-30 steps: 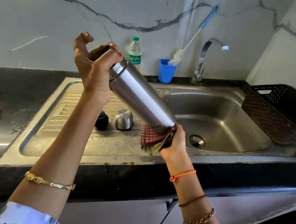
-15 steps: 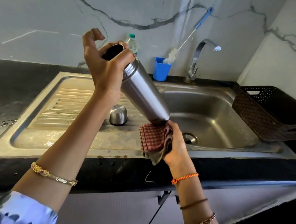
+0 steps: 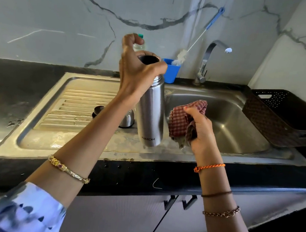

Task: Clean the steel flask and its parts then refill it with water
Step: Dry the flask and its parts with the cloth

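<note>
I see a white wall (image 3: 64, 13) with dark wavy lines like marble. It turns a corner on the right. A black counter (image 3: 11, 83) runs along the wall. A shiny metal sink (image 3: 222, 122) is set in the counter, with a ribbed draining part (image 3: 78, 106) on its left side. A bent tap (image 3: 208, 61) stands at the sink's back edge. A dark basket (image 3: 283, 117) with little holes sits at the counter's right end. Below the counter's front edge are pale cupboard doors (image 3: 120, 215) with black handles. The light is bright and soft.
</note>
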